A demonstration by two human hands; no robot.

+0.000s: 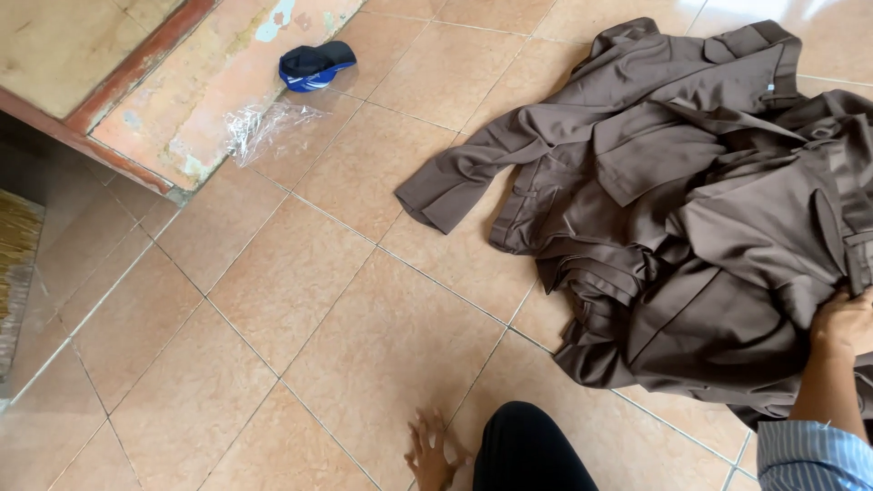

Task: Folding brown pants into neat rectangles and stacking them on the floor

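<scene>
A heap of brown garments (673,209) lies on the tiled floor at the right, one sleeve stretched out to the left. My right hand (846,323) rests on the heap's right edge, its fingers closed on the brown cloth; a striped blue cuff shows at the wrist. My left hand (427,450) is pressed flat on the floor tiles at the bottom, fingers spread, holding nothing. My dark-trousered knee (527,450) sits beside it.
A raised step (164,100) with a reddish edge runs along the upper left. A dark blue cap (316,65) lies by the step. A crumpled clear plastic wrap (268,127) sits just below it. A straw mat edge (18,245) is at far left.
</scene>
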